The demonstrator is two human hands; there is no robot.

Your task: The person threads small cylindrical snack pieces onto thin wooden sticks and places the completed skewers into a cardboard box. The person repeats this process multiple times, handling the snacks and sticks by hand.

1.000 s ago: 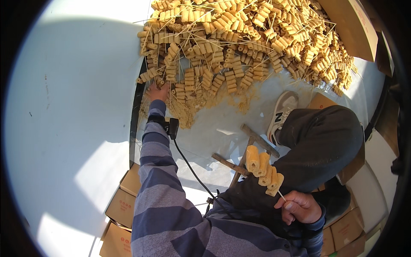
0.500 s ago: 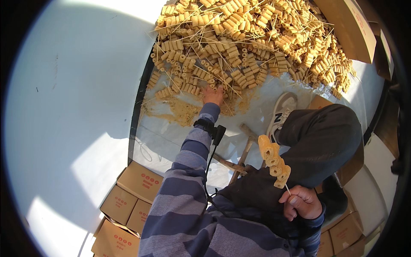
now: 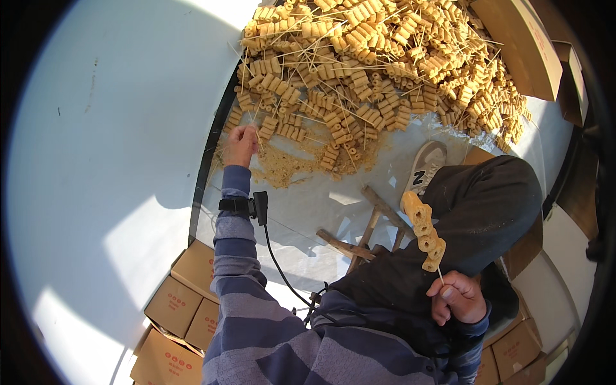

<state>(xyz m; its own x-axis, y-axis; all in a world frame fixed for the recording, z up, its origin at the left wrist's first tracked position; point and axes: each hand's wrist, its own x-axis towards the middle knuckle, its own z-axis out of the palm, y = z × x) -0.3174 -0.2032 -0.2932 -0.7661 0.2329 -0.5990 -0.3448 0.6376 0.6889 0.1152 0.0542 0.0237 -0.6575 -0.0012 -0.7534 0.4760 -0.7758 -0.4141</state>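
In my right hand (image 3: 461, 299), thumb and fingers close round the thin stick of a skewer (image 3: 423, 230). Several hollow, ridged yellow-brown pieces are threaded on it, and it points up and away over my lap. Further out, my left hand (image 3: 240, 147) is at the near left edge of a big pile of similar skewers (image 3: 359, 64). Its fingers are drawn together beside a thin stick; whether they hold it cannot be made out. Loose yellow crumbs (image 3: 282, 165) lie on the pale sheet just right of this hand.
A wooden stool-like frame (image 3: 366, 234) stands between my left arm and my dark-trousered leg (image 3: 487, 212). Closed cardboard boxes (image 3: 172, 301) are stacked at lower left, others at lower right. A large carton (image 3: 523, 45) borders the pile at upper right. A cable hangs from my left wrist strap.
My left hand has moved left from the pile's near middle to its left edge, and some skewers there have shifted. The skewer in my right hand has moved slightly right and turned.
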